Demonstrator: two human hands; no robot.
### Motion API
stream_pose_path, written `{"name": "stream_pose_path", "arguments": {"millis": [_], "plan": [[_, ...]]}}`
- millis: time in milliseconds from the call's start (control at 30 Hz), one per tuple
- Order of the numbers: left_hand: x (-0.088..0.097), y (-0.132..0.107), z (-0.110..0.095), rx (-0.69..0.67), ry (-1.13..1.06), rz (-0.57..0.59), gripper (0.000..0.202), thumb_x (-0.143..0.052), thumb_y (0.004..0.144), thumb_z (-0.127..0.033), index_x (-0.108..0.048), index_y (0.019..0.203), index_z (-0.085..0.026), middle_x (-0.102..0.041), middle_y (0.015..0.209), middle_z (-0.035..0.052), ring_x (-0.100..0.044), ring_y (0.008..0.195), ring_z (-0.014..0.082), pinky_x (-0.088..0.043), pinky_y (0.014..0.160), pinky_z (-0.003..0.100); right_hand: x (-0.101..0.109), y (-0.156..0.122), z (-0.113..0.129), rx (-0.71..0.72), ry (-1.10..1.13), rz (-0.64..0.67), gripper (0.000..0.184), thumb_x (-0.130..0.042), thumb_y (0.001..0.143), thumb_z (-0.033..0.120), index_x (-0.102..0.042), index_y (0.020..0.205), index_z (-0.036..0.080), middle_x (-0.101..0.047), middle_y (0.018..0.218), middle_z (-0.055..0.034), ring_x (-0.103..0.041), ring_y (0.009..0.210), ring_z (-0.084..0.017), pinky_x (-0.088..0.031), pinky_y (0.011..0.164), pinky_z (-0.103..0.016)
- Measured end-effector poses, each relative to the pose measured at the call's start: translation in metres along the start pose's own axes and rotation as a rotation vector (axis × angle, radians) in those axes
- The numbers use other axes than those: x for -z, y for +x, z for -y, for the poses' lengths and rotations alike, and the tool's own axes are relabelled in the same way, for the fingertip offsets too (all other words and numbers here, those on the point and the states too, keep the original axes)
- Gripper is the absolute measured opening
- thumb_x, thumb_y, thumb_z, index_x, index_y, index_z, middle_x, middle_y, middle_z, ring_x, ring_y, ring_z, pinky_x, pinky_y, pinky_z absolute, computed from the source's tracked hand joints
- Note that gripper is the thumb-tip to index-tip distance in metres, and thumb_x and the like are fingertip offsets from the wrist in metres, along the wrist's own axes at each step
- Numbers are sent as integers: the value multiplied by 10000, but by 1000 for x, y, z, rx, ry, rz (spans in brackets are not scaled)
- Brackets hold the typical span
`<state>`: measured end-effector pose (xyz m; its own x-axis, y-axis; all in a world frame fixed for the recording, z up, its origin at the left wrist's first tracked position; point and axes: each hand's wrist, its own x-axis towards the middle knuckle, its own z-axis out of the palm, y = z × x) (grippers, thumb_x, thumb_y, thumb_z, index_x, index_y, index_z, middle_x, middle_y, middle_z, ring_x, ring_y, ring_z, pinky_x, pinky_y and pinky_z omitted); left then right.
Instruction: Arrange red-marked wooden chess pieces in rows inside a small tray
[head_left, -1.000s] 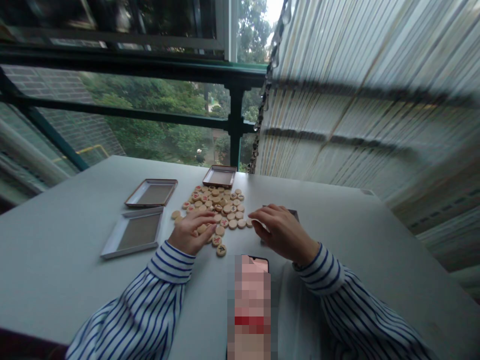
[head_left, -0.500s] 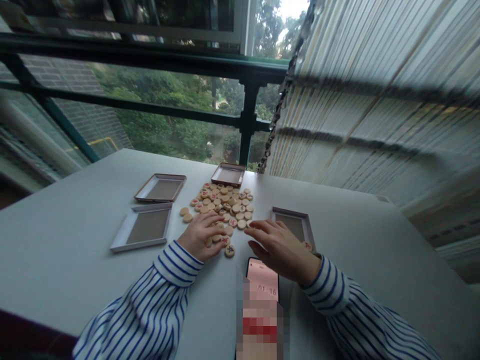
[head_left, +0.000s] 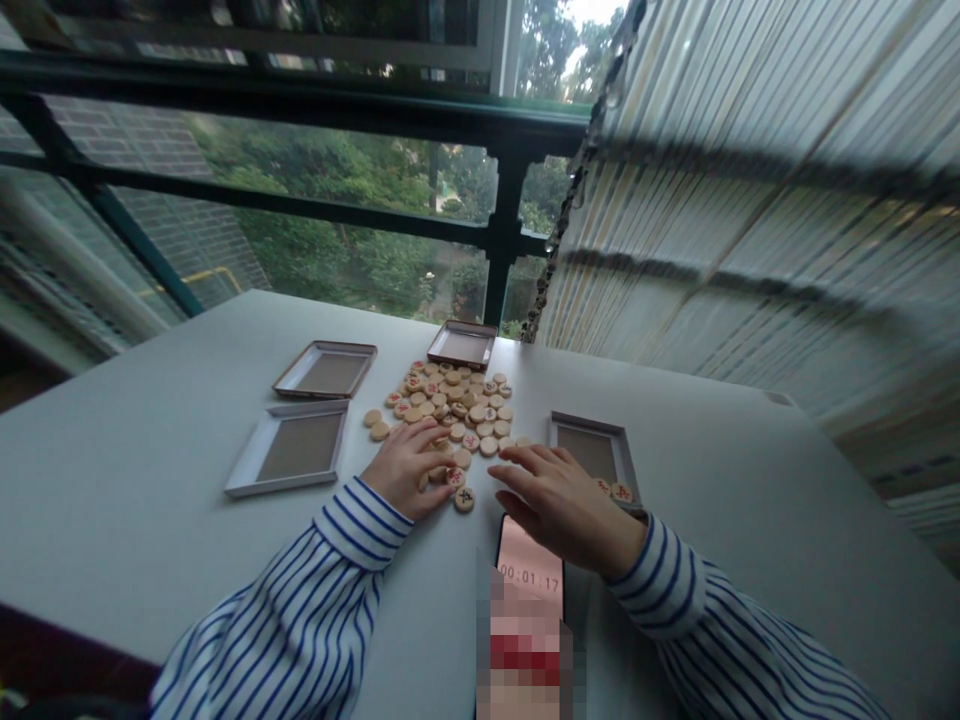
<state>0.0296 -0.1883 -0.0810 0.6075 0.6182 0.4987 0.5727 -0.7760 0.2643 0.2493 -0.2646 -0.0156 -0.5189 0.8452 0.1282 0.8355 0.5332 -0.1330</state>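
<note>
A pile of round wooden Chinese chess pieces (head_left: 457, 405) lies mid-table, some showing red or black characters, many blank side up. My left hand (head_left: 409, 468) rests over the pile's near left edge with its fingers spread, covering several pieces. Beside its thumb lie a red-marked piece (head_left: 455, 477) and a black-marked piece (head_left: 464, 499). My right hand (head_left: 564, 500) hovers at the pile's near right, fingers stretched out and nothing visible in them. Behind it, an open box tray (head_left: 631, 462) holds red-marked pieces (head_left: 621, 492); my hand hides part of it.
On the left are a white tray (head_left: 244, 465) and a brown-rimmed lid (head_left: 289, 368). Another brown-rimmed lid (head_left: 491, 350) stands behind the pile. A phone (head_left: 529, 550) showing a timer lies below my right hand. Beyond the white table (head_left: 150, 440) are a railing (head_left: 506, 215) and a string curtain (head_left: 750, 200).
The view has shifted slightly, so the table items sit a little differently. Both hands keep nearly the same pose. The phone's timer now reads one second later.
</note>
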Motion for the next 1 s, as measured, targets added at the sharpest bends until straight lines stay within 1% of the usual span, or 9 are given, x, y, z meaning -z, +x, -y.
{"name": "stream_pose_path", "arguments": {"millis": [167, 400, 567, 833, 1000], "plan": [[-1, -1, -1, 3, 12, 25, 191, -655, 629, -292, -679, 803, -217, -584, 1135, 88, -470, 1096, 302, -381, 901, 489, 0, 0, 0, 3, 3, -2, 291, -413, 875, 293, -516, 1141, 235, -523, 1173, -83, -470, 1047, -216, -369, 822, -383], [-5, -1, 2, -2, 10, 0, 181, -662, 615, -289, -675, 778, -213, -597, 1104, 89, -483, 1077, 298, -395, 884, 476, 3, 1, 0, 8, 5, -3, 294, -417, 874, 296, -513, 1145, 232, -524, 1168, -87, -473, 1039, -218, -370, 816, -382], [-6, -1, 4, -11, 0, 0, 193, -663, 615, -299, -668, 783, -204, -601, 1088, 97, -485, 1070, 300, -399, 877, 480, 3, 0, 0, 13, 15, -13, 292, -413, 877, 297, -516, 1140, 225, -525, 1166, -91, -473, 1045, -217, -365, 830, -383], [-7, -2, 4, -5, 27, 9, 226, -673, 606, -329, -675, 798, -209, -599, 1087, 98, -485, 1064, 309, -396, 872, 487, 4, 0, 0, 11, -7, -23, 290, -416, 875, 299, -519, 1137, 232, -539, 1146, -87, -489, 1019, -212, -371, 805, -378], [-7, -2, 5, -12, 45, 25, 214, -651, 636, -344, -681, 808, -220, -592, 1102, 92, -475, 1079, 305, -396, 876, 483, 4, 1, 0, 6, -1, -13, 292, -412, 877, 302, -515, 1142, 236, -536, 1156, -78, -488, 1019, -212, -369, 811, -381]]}}
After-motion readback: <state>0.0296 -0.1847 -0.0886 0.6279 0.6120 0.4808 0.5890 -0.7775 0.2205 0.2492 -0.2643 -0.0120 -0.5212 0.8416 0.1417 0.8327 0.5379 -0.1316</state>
